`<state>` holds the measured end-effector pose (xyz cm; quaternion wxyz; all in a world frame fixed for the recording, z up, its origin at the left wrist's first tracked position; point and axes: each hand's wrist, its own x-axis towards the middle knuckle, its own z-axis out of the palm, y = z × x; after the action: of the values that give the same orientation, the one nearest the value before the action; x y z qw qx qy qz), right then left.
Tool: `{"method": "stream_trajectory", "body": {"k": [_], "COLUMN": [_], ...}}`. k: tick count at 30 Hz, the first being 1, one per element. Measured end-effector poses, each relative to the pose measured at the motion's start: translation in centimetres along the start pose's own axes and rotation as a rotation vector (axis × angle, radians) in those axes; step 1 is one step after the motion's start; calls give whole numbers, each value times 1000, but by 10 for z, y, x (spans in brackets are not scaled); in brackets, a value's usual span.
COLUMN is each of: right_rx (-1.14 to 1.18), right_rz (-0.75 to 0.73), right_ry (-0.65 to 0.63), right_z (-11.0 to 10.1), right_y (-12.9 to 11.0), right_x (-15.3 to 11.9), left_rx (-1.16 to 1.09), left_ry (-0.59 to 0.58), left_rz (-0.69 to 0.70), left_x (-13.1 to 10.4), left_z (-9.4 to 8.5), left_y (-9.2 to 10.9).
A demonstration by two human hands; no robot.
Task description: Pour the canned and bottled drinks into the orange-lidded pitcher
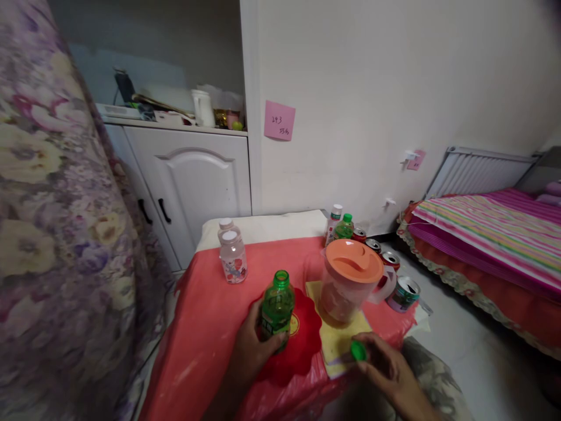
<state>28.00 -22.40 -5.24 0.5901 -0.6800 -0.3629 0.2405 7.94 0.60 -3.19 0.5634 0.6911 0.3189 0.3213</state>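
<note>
My left hand point(255, 345) is wrapped round a green plastic bottle point(279, 304), which is upright with its mouth uncapped. Beneath the bottle lies a red scalloped tray point(307, 345) with a gold mark at its middle. Between thumb and fingers of my right hand point(385, 365) is a green bottle cap point(358, 351), held near the table's front edge. Just beyond it, a clear pitcher point(344, 292) with an orange lid point(353, 261) stands on a yellow cloth point(335, 345). I cannot make out how full the green bottle is.
Two clear jars with white lids point(234, 257) stand at the left of the red-covered table point(201, 310). Along the right edge are several opened cans point(404, 294), another green bottle point(344, 227) and a white-capped bottle point(333, 222). A floral curtain point(65, 204) hangs at left; a bed point(473, 228) is at right.
</note>
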Motion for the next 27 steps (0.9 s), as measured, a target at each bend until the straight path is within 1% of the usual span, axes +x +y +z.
{"method": "stream_trajectory", "body": {"k": [3,5,6,7,9,12,15,19,22,27], "right_rx": [6,-18,-34,-50,-109,-211,-267,-253,-220,-164], "right_rz": [-24,-68,-121,-181,-267,-379,-469,-528,-526,-475], "right_ry": [-104,-149,-168,-173,-140,-128,-114,-126,-149,-174], "right_z": [34,52,59,65,73,78,79,79,80,79], "right_y": [-27,-48,-60,-71,-91,-113,-122,-123,-122,-123], "right_x": [7,19,26,33,46,59,64,70,74,82], "left_rx": [-15,-32,-42,-52,-66,-81,-92,-74,-68,-90], "left_ry": [-42,-44,-47,-48,-52,-69,-75,-66,-58,-75], "left_rz": [27,41,48,55,66,85,86,60,54,60], "left_x": [-2,-4,-5,-6,-6,-6,-7,-11,-12,-11], "left_z": [-2,-2,-2,-3,-2,-1,1,1,0,0], "left_y": [3,3,3,2,3,6,12,21,23,22]}}
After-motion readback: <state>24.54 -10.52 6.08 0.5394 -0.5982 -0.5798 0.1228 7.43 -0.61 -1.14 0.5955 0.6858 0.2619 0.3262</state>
